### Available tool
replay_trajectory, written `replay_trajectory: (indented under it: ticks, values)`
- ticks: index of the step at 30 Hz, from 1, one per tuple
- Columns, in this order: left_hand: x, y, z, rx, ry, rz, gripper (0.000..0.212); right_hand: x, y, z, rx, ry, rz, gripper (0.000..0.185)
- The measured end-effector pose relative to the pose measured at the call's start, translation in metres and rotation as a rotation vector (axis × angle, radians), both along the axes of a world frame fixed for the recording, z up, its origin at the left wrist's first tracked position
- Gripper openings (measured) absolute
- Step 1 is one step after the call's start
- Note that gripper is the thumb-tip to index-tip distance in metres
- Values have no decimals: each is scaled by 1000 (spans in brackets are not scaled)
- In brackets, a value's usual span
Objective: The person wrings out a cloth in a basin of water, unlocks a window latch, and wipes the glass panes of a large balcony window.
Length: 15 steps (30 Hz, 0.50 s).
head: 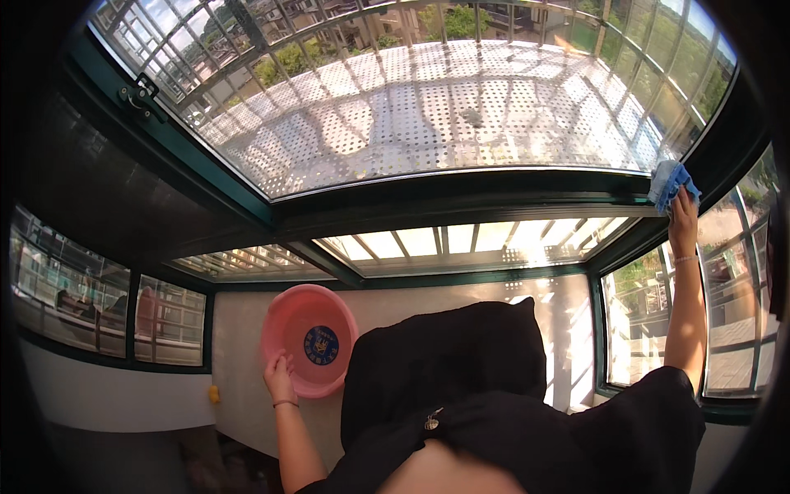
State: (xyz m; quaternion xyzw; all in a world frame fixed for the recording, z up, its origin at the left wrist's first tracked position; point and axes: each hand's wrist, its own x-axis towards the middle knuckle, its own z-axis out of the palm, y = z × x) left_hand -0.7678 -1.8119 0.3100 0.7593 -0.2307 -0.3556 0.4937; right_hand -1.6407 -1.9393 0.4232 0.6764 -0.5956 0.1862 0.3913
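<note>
High on the right, my right hand [682, 217] presses a crumpled blue cloth [673, 185] against the lower right corner of the large window's dark green frame [469, 185]. Above that frame, the window glass [395, 117] faces a perforated metal ledge and bars outside. My left hand [281, 376] overlaps the lower left rim of a pink plastic basin [287, 327], its fingers bent. Whether it grips the rim or hovers over it I cannot tell. A round blue label with writing lies on the basin's bottom, and no water can be made out in it.
Beneath the large window runs a row of low panes [432, 242] with bars behind. Side windows stand at the left [170, 318] and right [642, 315]. A window latch [143, 99] juts from the left frame. A small yellow object [213, 394] sits by the pale surface's [237, 346] left edge.
</note>
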Motion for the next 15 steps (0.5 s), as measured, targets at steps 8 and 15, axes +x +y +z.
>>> replay_trajectory:
  ticks: [8,15]
  values:
    - [5,23,-24,-82,0,55,25,378,-29,-110,375,-1903,1001,40]
    - [27,63,-57,-23,86,239,22,701,-20,-147,669,-452,1459,39]
